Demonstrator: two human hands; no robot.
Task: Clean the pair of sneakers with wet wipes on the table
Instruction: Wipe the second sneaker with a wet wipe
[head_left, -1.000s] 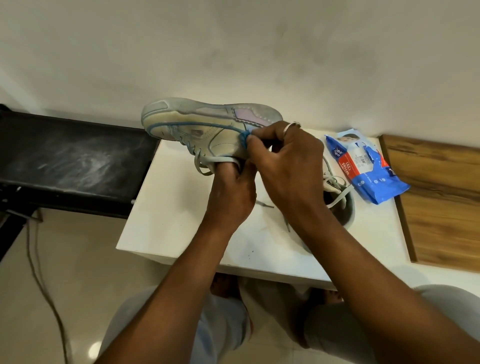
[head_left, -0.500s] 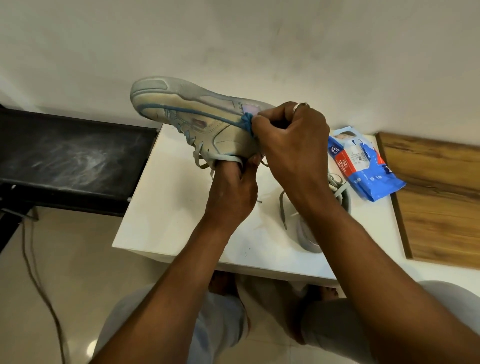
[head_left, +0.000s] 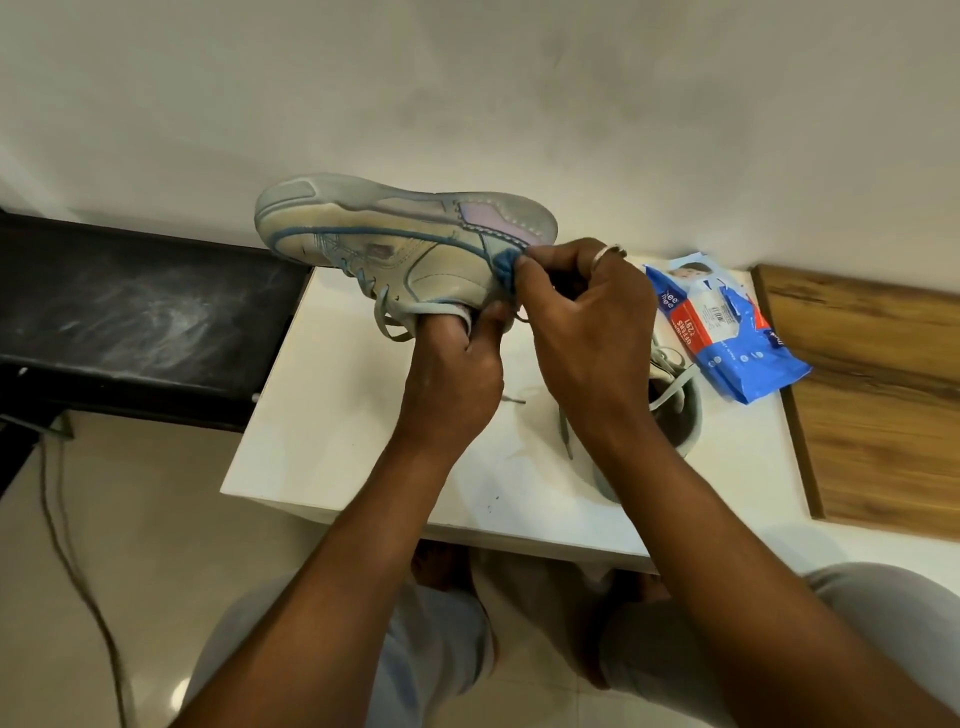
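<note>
Gripping from below, the left hand (head_left: 447, 384) is holding the raised sneaker (head_left: 395, 244) by its collar, fingers tucked into the opening. The right hand (head_left: 587, 322) is pinching a small blue wipe (head_left: 505, 265) between thumb and fingertips, pressing it on the sneaker's side near the heel. The sneaker is hanging above the white table (head_left: 322, 415), sole up, toe pointing left. The second sneaker (head_left: 680, 415) is lying under the right wrist, with the wipes pack (head_left: 727, 327) just beyond.
</note>
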